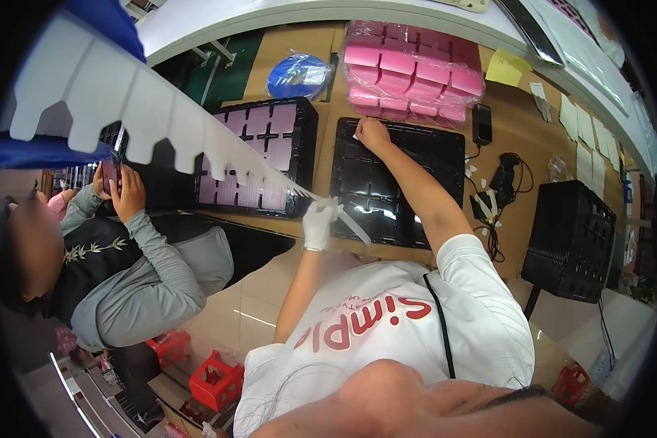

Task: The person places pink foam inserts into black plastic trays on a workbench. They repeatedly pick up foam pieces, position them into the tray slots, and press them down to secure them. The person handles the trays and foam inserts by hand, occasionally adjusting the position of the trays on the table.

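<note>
My left hand (320,223), in a white glove, is closed on the narrow far end of a long white strip with a notched, tabbed edge (146,109). The strip runs up to the upper left, very close to the camera, and a short tail sticks out past my fingers. A black plastic tray with molded compartments (394,179) lies in front of me. My bare right hand (373,137) rests at its far left edge, fingers curled together. A tiny white bit shows at the fingertips; what it is cannot be made out.
Left of the tray stands another black tray with pink pieces (259,120). Behind are plastic-wrapped pink foam blocks (416,69) and a blue roll (297,76). Cables and a black adapter (482,124) lie right, beside stacked black trays (569,241). A person (139,270) holds a phone-like object at left.
</note>
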A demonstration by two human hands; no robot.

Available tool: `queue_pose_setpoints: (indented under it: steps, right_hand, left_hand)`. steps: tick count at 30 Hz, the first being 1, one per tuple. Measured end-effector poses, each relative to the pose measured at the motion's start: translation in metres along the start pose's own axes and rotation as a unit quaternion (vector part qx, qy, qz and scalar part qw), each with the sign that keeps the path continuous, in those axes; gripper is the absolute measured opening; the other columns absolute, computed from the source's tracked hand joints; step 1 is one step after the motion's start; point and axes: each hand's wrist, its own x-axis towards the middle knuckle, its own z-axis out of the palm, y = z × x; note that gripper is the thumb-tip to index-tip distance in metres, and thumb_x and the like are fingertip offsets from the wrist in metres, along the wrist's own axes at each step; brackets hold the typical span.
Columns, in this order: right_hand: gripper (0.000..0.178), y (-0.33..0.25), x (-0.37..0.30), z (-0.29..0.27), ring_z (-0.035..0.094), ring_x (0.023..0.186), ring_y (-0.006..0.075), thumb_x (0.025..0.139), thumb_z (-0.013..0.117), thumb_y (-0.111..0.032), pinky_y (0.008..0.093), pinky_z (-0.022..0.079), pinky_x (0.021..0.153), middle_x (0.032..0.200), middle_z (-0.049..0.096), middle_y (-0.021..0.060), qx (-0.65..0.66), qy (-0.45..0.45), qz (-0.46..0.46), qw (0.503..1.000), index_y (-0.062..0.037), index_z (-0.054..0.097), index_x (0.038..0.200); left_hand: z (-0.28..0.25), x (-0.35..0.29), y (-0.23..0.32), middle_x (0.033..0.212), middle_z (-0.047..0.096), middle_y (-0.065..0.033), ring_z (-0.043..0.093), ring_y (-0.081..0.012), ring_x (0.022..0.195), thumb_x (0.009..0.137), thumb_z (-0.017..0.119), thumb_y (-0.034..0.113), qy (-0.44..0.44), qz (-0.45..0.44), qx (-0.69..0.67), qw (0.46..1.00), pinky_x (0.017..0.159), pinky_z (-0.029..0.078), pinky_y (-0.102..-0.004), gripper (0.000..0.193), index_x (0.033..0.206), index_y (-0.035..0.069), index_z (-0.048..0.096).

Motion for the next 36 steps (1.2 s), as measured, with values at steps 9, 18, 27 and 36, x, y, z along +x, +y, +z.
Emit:
queue_pose_setpoints:
  steps: [9, 18, 27, 36]
  right_hand:
    - [0.022, 0.007, 0.008, 0.008, 0.066, 0.089, 0.0347, 0.074, 0.067, -0.016, 0.0444, 0.052, 0.081, 0.090, 0.068, 0.0185, -0.067, -0.005, 0.031, 0.997, -0.0009, 0.066, 0.089]
    - [0.017, 0.020, -0.015, -0.002, 0.066, 0.076, 0.0240, 0.074, 0.072, -0.019, 0.0357, 0.053, 0.072, 0.081, 0.066, 0.0130, 0.121, -0.033, -0.015, 0.992, -0.0064, 0.069, 0.085]
    - [0.028, 0.008, -0.024, -0.001, 0.059, 0.093, 0.0303, 0.075, 0.074, -0.017, 0.0405, 0.049, 0.081, 0.097, 0.057, 0.0138, 0.105, 0.078, -0.023, 0.991, -0.0042, 0.061, 0.096]
    - [0.025, 0.007, 0.005, 0.015, 0.060, 0.100, 0.0340, 0.072, 0.072, -0.015, 0.0416, 0.050, 0.087, 0.104, 0.061, 0.0175, -0.036, 0.031, 0.055, 0.997, -0.0015, 0.064, 0.091]
  left_hand:
    - [0.002, -0.002, -0.003, 0.084, 0.069, -0.0100, 0.065, -0.0114, 0.072, 0.088, 0.064, 0.010, -0.025, 0.016, -0.001, 1.000, 0.064, 0.050, -0.0212, 0.018, 0.099, -0.004, 0.060]
    - [-0.001, 0.006, 0.001, 0.087, 0.069, -0.0082, 0.065, -0.0096, 0.071, 0.088, 0.063, 0.010, -0.011, 0.011, -0.012, 1.000, 0.061, 0.048, -0.0184, 0.018, 0.102, -0.002, 0.062]
    - [0.006, -0.010, 0.009, 0.081, 0.066, -0.0022, 0.057, -0.0043, 0.064, 0.088, 0.068, 0.019, -0.004, -0.013, 0.006, 1.000, 0.056, 0.044, -0.0167, 0.023, 0.101, 0.000, 0.062]
    - [0.002, -0.024, -0.003, 0.086, 0.068, -0.0055, 0.060, -0.0058, 0.068, 0.088, 0.067, 0.016, -0.011, -0.002, -0.017, 1.000, 0.058, 0.043, -0.0172, 0.027, 0.107, -0.002, 0.061]
